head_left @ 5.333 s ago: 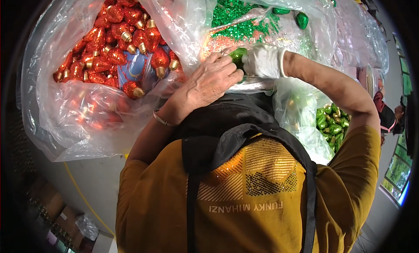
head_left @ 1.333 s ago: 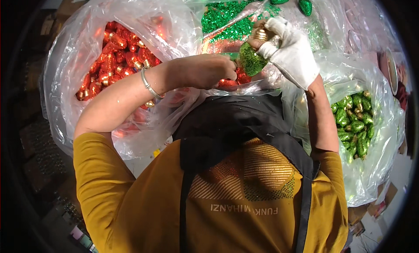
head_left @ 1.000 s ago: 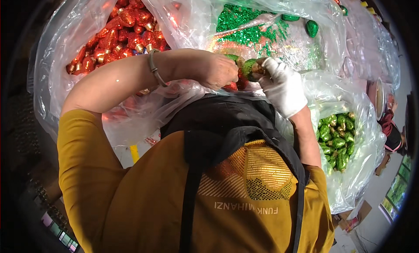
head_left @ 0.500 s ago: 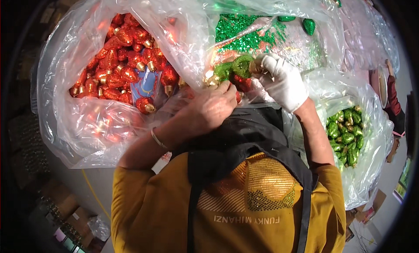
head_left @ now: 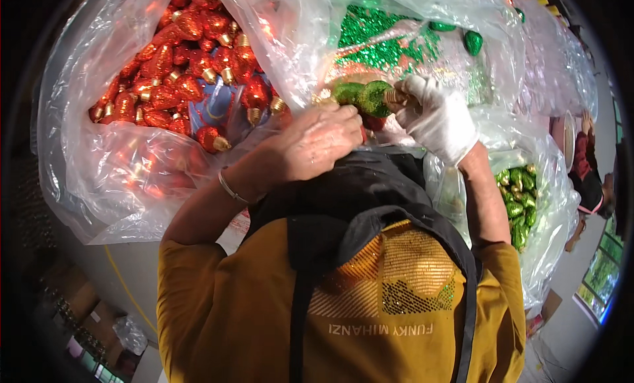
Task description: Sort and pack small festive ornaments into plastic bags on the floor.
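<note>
My left hand (head_left: 322, 140), bare with a bracelet at the wrist, is closed around the base of a smooth-looking green bulb ornament (head_left: 345, 92). In a white glove, my right hand (head_left: 437, 117) pinches the ribbed gold cap of a glittery green bulb ornament (head_left: 375, 97). The two bulbs meet or nearly meet, side by side in front of me. Just below them a red bulb ornament (head_left: 374, 123) partly shows. Behind lies loose green glitter (head_left: 373, 36) on plastic sheeting. My left fingertips are partly hidden by the hand.
On the left, a clear plastic bag (head_left: 69, 152) holds many red glitter bulbs (head_left: 168, 72) with gold caps and a blue piece. At right, another bag (head_left: 551, 204) contains green bulbs (head_left: 520, 194). A green bulb (head_left: 473, 42) lies by the glitter. Another person (head_left: 586, 161) is at far right.
The view has shifted slightly. Both hands stay at the bulbs, and the two green bulbs have turned a little. My gloved hand has rotated slightly on the cap.
</note>
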`<state>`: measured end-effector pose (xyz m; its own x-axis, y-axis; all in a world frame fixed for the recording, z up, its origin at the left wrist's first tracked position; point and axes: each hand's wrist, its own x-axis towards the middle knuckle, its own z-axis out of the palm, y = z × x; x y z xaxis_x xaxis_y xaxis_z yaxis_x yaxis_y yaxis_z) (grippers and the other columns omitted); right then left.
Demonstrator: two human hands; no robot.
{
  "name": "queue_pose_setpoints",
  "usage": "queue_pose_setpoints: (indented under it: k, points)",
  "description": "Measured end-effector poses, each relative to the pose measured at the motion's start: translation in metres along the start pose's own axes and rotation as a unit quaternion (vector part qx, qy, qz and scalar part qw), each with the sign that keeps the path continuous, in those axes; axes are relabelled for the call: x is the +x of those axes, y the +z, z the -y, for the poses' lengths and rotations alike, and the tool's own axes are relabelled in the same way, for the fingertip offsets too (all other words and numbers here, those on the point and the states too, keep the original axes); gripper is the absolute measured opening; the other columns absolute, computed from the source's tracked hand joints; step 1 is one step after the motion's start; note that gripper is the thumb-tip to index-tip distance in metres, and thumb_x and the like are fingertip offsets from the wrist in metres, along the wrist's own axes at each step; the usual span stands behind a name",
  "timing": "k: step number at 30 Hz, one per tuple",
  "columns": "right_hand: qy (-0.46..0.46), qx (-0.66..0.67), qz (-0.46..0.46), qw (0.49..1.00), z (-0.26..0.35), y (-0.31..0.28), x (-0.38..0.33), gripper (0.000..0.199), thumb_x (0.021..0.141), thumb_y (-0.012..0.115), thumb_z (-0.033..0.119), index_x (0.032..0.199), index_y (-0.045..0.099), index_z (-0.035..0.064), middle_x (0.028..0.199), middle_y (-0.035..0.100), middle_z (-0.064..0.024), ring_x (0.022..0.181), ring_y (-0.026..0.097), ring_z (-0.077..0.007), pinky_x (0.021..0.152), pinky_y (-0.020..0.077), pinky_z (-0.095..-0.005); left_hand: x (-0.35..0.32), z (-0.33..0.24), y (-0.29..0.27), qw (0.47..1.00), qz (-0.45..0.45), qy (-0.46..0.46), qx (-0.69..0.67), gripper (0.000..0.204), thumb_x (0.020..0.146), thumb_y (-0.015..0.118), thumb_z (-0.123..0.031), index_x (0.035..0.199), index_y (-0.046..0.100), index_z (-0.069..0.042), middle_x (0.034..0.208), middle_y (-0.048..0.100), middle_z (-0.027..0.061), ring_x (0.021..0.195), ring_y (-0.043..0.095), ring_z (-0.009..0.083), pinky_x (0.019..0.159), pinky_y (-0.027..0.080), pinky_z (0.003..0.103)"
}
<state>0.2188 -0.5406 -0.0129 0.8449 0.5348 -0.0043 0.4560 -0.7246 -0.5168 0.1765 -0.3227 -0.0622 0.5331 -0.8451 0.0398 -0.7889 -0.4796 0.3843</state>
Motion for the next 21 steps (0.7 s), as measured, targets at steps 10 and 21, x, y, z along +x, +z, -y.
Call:
queue_pose_setpoints:
  k: [10, 21]
  points:
    - [-0.083, -0.085, 0.174, 0.978, -0.001, -0.024, 0.031, 0.015, 0.083, 0.063, 0.014, 0.085, 0.059, 0.0, 0.071, 0.059, -0.0174, 0.067, 0.06, -0.0335, 0.061, 0.049, -0.039, 0.003, 0.017, 0.002, 0.977, -0.123, 0.053, -0.166, 0.022, 0.072, 0.057, 0.002, 0.093, 0.059, 0.002, 0.095, 0.058, 0.0148, 0.091, 0.056, 0.034, 0.078, 0.046, 0.041]
    - [-0.164, -0.145, 0.142, 0.965, 0.008, -0.029, 0.021, 0.015, 0.075, 0.06, 0.013, 0.084, 0.063, 0.0007, 0.069, 0.06, -0.0213, 0.068, 0.061, -0.0379, 0.06, 0.0472, -0.0405, 0.0, 0.024, 0.004, 0.975, -0.143, 0.051, -0.163, 0.008, 0.077, 0.057, -0.001, 0.084, 0.06, 0.001, 0.09, 0.059, 0.0151, 0.088, 0.058, 0.0314, 0.077, 0.047, 0.041]
